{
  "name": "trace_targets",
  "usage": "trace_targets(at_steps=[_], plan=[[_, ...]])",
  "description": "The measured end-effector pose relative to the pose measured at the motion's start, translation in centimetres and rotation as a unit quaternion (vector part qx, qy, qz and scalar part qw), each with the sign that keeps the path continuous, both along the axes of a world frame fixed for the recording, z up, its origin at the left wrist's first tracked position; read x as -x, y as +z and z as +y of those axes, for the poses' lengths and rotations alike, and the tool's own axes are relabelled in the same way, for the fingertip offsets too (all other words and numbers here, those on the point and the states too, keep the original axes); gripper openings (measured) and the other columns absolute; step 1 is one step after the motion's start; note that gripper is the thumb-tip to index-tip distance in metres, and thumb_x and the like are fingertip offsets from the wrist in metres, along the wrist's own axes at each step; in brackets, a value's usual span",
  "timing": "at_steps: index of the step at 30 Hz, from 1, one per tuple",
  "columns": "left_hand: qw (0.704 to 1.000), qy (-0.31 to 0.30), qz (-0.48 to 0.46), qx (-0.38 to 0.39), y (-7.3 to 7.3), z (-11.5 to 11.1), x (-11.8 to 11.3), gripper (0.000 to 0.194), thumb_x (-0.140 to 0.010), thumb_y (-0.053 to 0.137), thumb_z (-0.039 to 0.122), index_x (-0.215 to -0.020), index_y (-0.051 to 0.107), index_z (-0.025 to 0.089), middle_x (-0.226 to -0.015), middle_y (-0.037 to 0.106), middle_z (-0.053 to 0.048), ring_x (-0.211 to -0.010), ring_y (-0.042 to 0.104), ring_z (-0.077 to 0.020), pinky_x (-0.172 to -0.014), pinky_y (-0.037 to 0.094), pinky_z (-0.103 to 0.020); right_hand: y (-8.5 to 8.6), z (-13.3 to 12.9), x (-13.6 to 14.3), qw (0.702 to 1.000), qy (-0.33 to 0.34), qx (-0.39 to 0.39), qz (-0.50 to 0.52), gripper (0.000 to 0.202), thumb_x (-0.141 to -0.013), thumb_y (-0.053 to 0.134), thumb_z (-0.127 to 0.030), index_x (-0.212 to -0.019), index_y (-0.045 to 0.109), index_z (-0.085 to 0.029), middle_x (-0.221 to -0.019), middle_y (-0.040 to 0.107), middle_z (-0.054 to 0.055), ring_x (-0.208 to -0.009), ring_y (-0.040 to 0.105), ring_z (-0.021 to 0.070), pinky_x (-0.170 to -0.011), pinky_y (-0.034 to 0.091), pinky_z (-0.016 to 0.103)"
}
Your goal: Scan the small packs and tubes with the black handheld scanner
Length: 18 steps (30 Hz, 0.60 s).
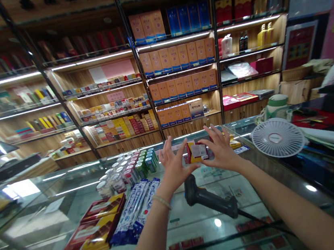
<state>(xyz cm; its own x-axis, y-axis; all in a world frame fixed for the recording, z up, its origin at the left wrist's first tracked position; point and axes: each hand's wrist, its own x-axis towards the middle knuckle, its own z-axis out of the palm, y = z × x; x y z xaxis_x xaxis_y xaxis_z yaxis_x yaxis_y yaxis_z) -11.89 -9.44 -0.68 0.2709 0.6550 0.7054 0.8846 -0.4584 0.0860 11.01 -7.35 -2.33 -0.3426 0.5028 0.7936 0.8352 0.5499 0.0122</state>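
Head | left hand: fingers wide, contact unclear | right hand: fingers pinch red-yellow box | white label illegible

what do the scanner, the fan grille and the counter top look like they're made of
Black handheld scanner: likely hard plastic, satin, from its soft sheen and moulded shape.
Round white fan grille: probably plastic, though coated metal is possible; thin pale ribs.
Clear counter top: glass, glossy, with sharp light reflections and goods visible beneath.
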Motion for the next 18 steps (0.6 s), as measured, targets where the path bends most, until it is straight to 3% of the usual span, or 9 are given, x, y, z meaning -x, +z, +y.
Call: trace_targets(at_steps=[2,4,10,18], plan=[[0.999,0.024,-0.004,-0.023,0.2,0.0,0.2,0.116,-0.066,0.079,0.071,-0.159,0.027,0.027,-0.166,0.016,-0.022,-0.154,0.016,-0.0437,-0.12,0.011,-0.067,0.4,-0.2,0.0,1.0,-0.019,-0.017,-0.014,0.061,-0.076,0.075,-0.055,-0.127,0.061,-0.023,-0.166,0.026,0.016,-0.153,0.017,0.0391,-0.121,0.003,0.066],[0.997,0.045,0.005,-0.057,0.4,-0.1,0.2,0.123,-0.064,0.077,0.075,-0.161,0.023,0.023,-0.165,0.019,-0.024,-0.154,0.017,-0.0432,-0.121,0.009,-0.065,0.7,-0.4,0.1,0.998,-0.04,-0.035,-0.039,0.059,-0.076,0.074,-0.053,-0.123,0.063,-0.02,-0.165,0.028,0.017,-0.153,0.017,0.0395,-0.121,0.0,0.066],[0.987,0.042,0.09,-0.123,0.5,-0.7,-0.2,0.107,-0.061,0.082,0.071,-0.153,0.042,0.033,-0.164,0.029,-0.018,-0.151,0.025,-0.0433,-0.122,0.001,-0.064,0.7,-0.4,1.1,0.991,-0.055,-0.079,-0.097,0.054,-0.077,0.071,-0.045,-0.12,0.062,-0.015,-0.166,0.028,0.016,-0.154,0.014,0.0378,-0.122,-0.007,0.065],[0.982,0.042,0.131,-0.13,0.1,-0.4,-0.3,0.087,-0.06,0.088,0.059,-0.137,0.058,0.031,-0.163,0.036,-0.016,-0.151,0.028,-0.0407,-0.122,0.002,-0.067,0.4,-0.6,1.8,0.99,-0.029,-0.089,-0.101,0.056,-0.078,0.071,-0.048,-0.123,0.059,-0.016,-0.164,0.031,0.017,-0.154,0.013,0.0373,-0.122,-0.006,0.066]])
